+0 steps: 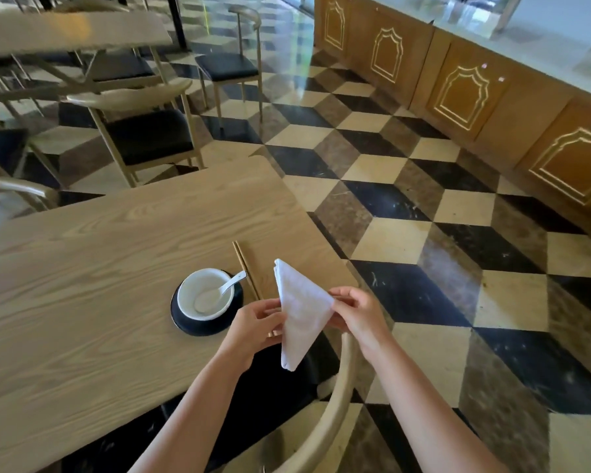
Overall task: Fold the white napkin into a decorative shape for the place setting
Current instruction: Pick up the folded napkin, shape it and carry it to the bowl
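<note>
1. Pinching opposite edges, the left hand (253, 324) and right hand (359, 314) are holding the white napkin (301, 312) in the air, above the table (99, 268) edge.
2. Folded into a triangle, it is running lengthwise away from the person, between both hands.
3. Bowl (206, 293) and chopsticks (245, 269) are lying just left.

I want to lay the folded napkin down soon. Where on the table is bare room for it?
The wooden table is bare left of and beyond the black plate holding the white bowl and spoon. It is crowded near the right corner: chopsticks lie beside the plate, and both hands hold the napkin there.
</note>
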`<state>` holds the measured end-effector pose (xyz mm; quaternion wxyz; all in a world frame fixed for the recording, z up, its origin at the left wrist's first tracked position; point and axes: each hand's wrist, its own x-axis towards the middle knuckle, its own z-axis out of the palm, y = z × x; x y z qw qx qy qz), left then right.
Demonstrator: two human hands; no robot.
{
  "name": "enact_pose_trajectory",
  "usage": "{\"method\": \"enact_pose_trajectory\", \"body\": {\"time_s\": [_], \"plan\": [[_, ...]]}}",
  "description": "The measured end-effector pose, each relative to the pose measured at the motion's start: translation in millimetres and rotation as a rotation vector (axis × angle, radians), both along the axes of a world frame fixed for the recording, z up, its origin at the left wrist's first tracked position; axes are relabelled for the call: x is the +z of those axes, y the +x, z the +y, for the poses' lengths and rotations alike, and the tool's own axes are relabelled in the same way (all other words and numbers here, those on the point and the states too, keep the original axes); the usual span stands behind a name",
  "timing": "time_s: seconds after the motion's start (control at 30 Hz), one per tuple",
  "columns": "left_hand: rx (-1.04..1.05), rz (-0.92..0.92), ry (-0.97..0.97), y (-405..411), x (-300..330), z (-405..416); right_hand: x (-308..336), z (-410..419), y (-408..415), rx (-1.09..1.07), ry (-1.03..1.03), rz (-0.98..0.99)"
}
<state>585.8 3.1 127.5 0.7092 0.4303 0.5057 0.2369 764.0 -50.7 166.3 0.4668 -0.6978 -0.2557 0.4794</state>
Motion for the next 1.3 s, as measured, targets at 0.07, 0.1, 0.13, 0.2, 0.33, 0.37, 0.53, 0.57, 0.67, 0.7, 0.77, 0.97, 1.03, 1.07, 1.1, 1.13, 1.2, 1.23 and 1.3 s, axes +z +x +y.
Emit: {"method": "enact_pose_trajectory", "body": {"time_s": [0.07,0.1,0.13,0.2,0.33,0.37,0.53,0.57,0.67,0.7,0.77,0.97,1.03,1.07,1.1,1.13,1.2,1.23,1.3], "plan": [[0.058,0.022,-0.017,12,-5,10,-7,20,9,0.026,-0.019,-0.04],[0.084,0.035,-0.025,17,-8,16,-12,31,12,0.041,-0.031,-0.059],[0.094,0.049,-0.033,21,-11,22,-18,41,16,0.052,-0.044,-0.076],[0.078,0.084,-0.032,29,-20,34,-33,61,22,0.071,-0.065,-0.098],[0.059,0.184,-0.007,46,-45,61,-72,102,39,0.125,-0.104,-0.114],[0.069,0.215,-0.007,51,-53,66,-80,111,43,0.145,-0.115,-0.123],[0.103,0.276,0.016,78,-83,83,-114,145,62,0.242,-0.141,-0.176],[0.097,0.295,0.028,82,-89,86,-121,149,66,0.262,-0.154,-0.211],[0.083,0.415,0.049,92,-100,91,-138,158,73,0.369,-0.192,-0.355],[0.086,0.469,0.067,95,-101,92,-142,159,74,0.404,-0.191,-0.373],[0.088,0.584,0.15,99,-99,90,-147,158,75,0.469,-0.148,-0.39],[-0.44,0.989,0.613,91,-98,94,-158,146,83,0.815,0.211,-1.082],[-0.633,1.087,0.644,87,-99,107,-164,144,83,0.971,0.26,-1.235],[-0.714,1.133,0.646,86,-100,112,-166,144,82,1.025,0.247,-1.259],[-0.785,1.178,0.641,84,-100,117,-166,144,82,1.075,0.21,-1.266],[-0.842,1.218,0.628,83,-101,120,-167,144,82,1.116,0.171,-1.274],[-0.905,1.258,0.595,82,-104,122,-168,143,84,1.185,0.108,-1.29],[-0.915,1.261,0.582,83,-105,122,-170,142,85,1.21,0.077,-1.291],[-0.914,1.258,0.581,84,-105,122,-173,141,85,1.226,0.028,-1.297]]}}
